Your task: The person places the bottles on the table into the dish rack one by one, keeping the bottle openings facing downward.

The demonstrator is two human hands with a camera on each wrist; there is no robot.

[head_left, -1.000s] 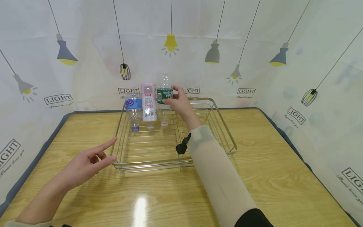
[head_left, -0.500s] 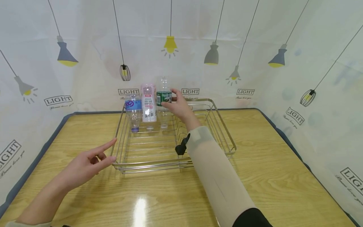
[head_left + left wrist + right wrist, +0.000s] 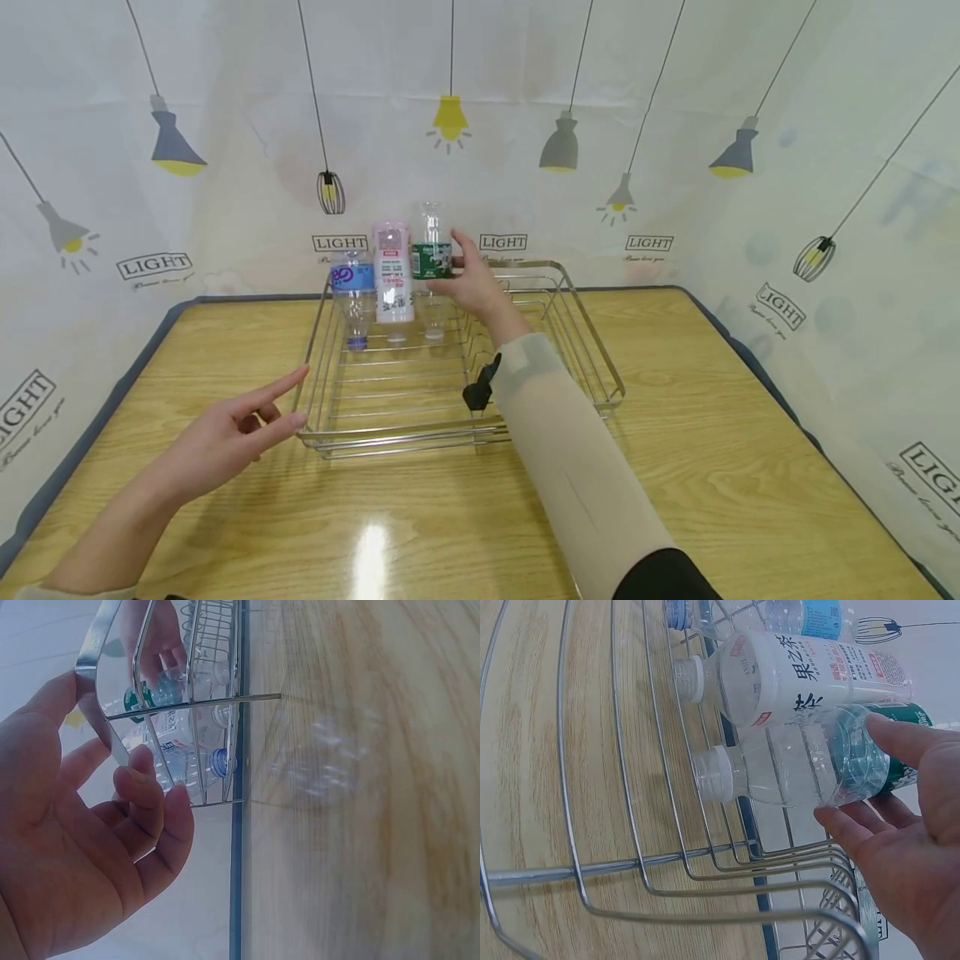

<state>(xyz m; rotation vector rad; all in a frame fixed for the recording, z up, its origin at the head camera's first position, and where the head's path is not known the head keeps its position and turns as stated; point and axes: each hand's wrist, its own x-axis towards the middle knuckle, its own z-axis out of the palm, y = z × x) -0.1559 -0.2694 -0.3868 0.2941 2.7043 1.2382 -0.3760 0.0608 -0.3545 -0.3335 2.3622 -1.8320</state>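
Observation:
My right hand (image 3: 476,283) is spread around the green-labelled clear plastic bottle (image 3: 431,260), thumb and fingers on opposite sides. That bottle stands neck-down in the wire rack (image 3: 405,433); the right wrist view shows its white-ringed neck (image 3: 716,774) among the wires. Left of it are a pink-and-white labelled bottle (image 3: 393,279) and a blue-labelled bottle (image 3: 352,279) with a blue cap (image 3: 223,762), both also neck-down. My left hand (image 3: 225,442) touches the rack's left side with extended index finger and thumb; its other fingers are curled in.
The rack rests on a wood-grain table (image 3: 720,417), its right half holding a row of bent wire dividers (image 3: 480,333). Behind the table hangs a white cloth (image 3: 510,50) printed with lamps. A black strap end (image 3: 478,393) dangles from my right wrist.
The green-labelled bottle has shifted slightly left, becoming more upright beside the pink one. My right thumb has slid down off its label and the fingers have spread wider. My left hand stays put.

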